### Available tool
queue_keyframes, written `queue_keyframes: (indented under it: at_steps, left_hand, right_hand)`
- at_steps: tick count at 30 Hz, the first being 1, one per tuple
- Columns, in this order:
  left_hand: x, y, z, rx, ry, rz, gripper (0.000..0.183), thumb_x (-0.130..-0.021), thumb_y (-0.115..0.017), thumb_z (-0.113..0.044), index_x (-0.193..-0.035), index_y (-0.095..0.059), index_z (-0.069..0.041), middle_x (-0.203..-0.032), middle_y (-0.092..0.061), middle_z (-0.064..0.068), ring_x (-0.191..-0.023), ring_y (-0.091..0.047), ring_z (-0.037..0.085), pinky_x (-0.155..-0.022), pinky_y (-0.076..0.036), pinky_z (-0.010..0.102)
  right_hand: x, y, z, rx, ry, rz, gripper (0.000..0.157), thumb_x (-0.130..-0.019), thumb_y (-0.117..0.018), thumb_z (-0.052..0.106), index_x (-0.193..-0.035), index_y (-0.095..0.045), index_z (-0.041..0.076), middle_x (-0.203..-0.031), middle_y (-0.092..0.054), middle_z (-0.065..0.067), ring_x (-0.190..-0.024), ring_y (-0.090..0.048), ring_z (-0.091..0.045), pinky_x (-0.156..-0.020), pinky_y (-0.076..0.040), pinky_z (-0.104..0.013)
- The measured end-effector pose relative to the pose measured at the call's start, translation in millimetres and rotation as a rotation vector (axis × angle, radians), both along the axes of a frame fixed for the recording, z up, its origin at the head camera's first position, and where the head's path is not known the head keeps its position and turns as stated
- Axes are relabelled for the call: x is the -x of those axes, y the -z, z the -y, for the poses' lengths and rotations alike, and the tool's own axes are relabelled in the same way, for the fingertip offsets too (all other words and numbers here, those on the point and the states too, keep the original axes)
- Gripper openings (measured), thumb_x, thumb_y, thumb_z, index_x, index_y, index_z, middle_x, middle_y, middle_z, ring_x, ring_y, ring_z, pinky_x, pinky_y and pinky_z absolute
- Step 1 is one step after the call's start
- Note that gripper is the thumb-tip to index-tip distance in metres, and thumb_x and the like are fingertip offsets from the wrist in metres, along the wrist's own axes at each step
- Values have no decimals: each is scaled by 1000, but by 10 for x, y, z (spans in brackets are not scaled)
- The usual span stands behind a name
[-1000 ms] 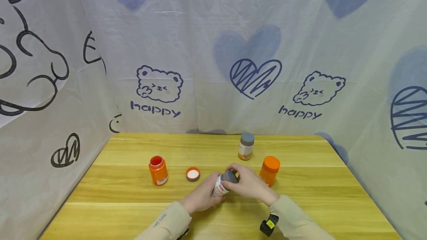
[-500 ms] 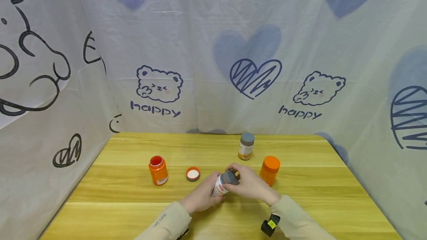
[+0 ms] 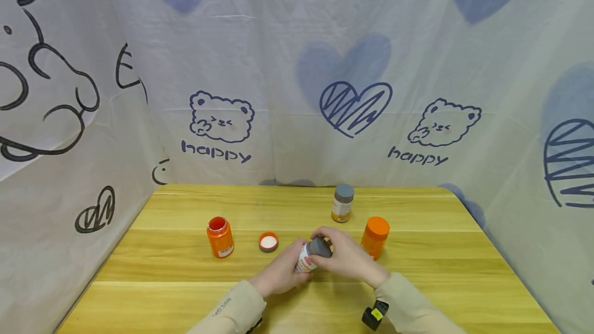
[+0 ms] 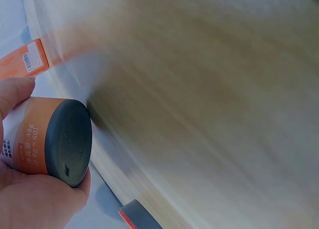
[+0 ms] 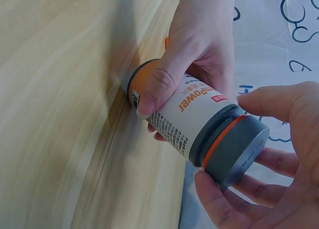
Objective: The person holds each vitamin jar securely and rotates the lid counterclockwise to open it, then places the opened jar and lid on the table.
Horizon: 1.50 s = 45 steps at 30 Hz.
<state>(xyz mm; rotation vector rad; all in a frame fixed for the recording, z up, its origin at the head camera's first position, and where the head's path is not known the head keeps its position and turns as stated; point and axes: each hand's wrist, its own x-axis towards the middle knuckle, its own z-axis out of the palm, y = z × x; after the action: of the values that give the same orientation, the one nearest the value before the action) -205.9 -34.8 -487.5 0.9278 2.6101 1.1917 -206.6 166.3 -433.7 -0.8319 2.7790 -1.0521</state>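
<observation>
My left hand grips a white, orange and grey supplement bottle, tilted above the table. My right hand has its thumb and fingers curled about the bottle's dark grey screw cap. In the right wrist view an orange ring shows at the cap's edge, next to the grey neck. The left wrist view faces the bottle's dark base, with the left thumb over its side. My right hand is outside that view.
An uncapped orange bottle stands at left on the wooden table. Beside it an upturned cap shows its white inside. A grey-capped bottle stands behind the hands, and an orange-lidded jar to the right.
My right hand's fingers have shifted slightly left on the cap. My left hand and its bottle have stayed in place, as have the other containers.
</observation>
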Motion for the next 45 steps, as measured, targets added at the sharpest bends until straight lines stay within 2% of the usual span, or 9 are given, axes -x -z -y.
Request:
queue_keyframes:
  at_steps: [14,22,27,35,41,45]
  left_hand:
    - [3,3,3,-10,11,-4,52,-88,-75,-6,-131,-46,-5,-118,-59,6,-106,-61,15,-95,-53,31]
    - [7,2,1,-5,20,13,51,-89,-74,-7,-132,-46,-6,-120,-59,6,-108,-61,17,-96,-53,32]
    - [7,6,1,-8,28,17,51,-89,-75,-7,-131,-46,-7,-120,-58,5,-109,-61,17,-96,-53,32]
    - [12,-5,-4,-8,19,15,49,-88,-75,-6,-129,-47,-7,-118,-59,5,-106,-61,15,-94,-53,30]
    - [18,4,-3,-11,13,16,48,-87,-76,-6,-127,-48,-7,-115,-60,5,-104,-61,13,-92,-53,29]
    - [19,10,-4,-8,9,18,49,-87,-76,-7,-127,-48,-8,-115,-60,4,-103,-62,13,-91,-53,29]
  right_hand:
    - [-68,-11,97,-6,112,-91,24,-88,-77,28,-107,-68,16,-106,-68,1,-93,-63,-14,-74,-50,-23]
    - [-58,37,132,-5,137,-151,16,-89,-76,28,-100,-68,18,-99,-68,3,-83,-55,-9,-69,-44,-21]
    - [-53,51,144,-5,142,-159,14,-91,-75,26,-99,-68,17,-98,-69,2,-80,-54,-8,-69,-43,-21]
    - [-41,29,128,-31,190,-101,28,-89,-75,31,-110,-67,15,-107,-70,-1,-85,-57,-10,-70,-45,-23]
    - [-27,18,95,-43,204,-6,37,-89,-74,39,-114,-63,14,-101,-69,-5,-78,-55,-12,-62,-44,-23]
    - [-17,20,70,-51,186,56,36,-91,-70,41,-113,-62,14,-94,-68,-5,-72,-55,-12,-58,-43,-24]
